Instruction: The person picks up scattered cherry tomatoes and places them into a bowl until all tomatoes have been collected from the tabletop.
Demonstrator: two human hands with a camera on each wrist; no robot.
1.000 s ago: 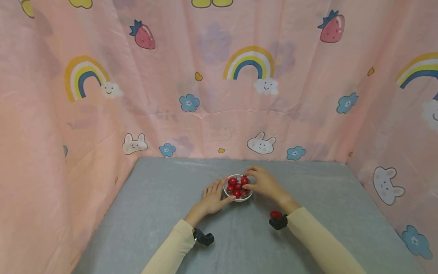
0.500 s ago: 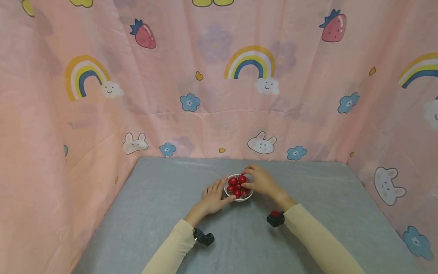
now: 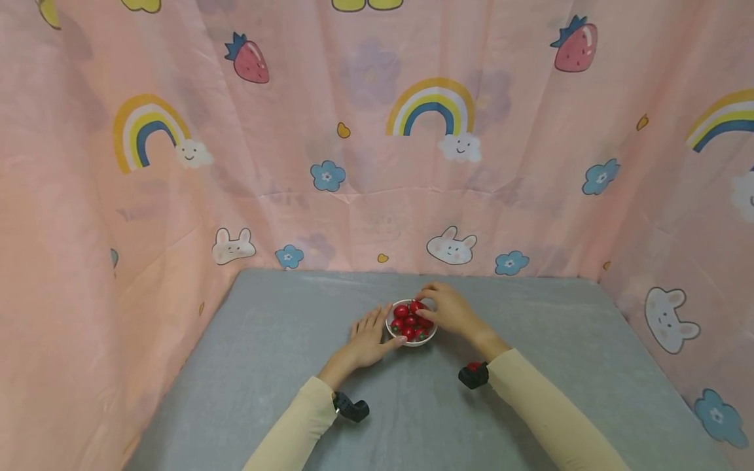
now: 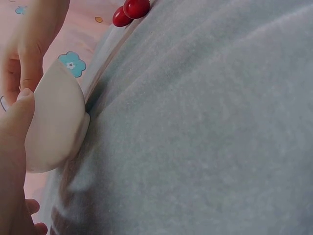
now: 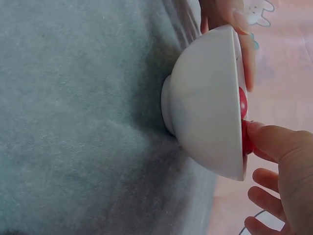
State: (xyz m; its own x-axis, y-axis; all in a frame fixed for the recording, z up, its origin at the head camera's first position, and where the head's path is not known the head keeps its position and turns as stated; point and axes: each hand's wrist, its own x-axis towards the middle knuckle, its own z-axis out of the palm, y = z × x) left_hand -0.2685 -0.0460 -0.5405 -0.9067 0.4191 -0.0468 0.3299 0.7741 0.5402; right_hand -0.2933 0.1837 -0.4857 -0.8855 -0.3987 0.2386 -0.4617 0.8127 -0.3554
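Observation:
A white bowl (image 5: pixel 205 103) filled with several red cherry tomatoes (image 3: pixel 409 321) stands upright on the grey cloth. My left hand (image 3: pixel 366 340) holds the bowl at its left side, thumb along the near rim and fingers by the far left side. At the far right of the rim is my right hand (image 3: pixel 452 313), its thumb and index finger pinching a cherry tomato (image 5: pixel 247 137) at the rim. The other right fingers hang loosely outside the bowl. In the left wrist view, the bowl's wall hides what lies inside.
More red tomatoes (image 4: pixel 136 8) lie on the cloth, partly hidden behind the black right wrist camera (image 3: pixel 473 375) in the head view. A pink patterned curtain (image 3: pixel 377 216) closes off the back and sides of the grey table (image 3: pixel 283 327).
My right hand and forearm have shifted slightly left, and the cherry tomato at its fingers has moved a little inward from the right rim. The left hand and the bowl stay in place.

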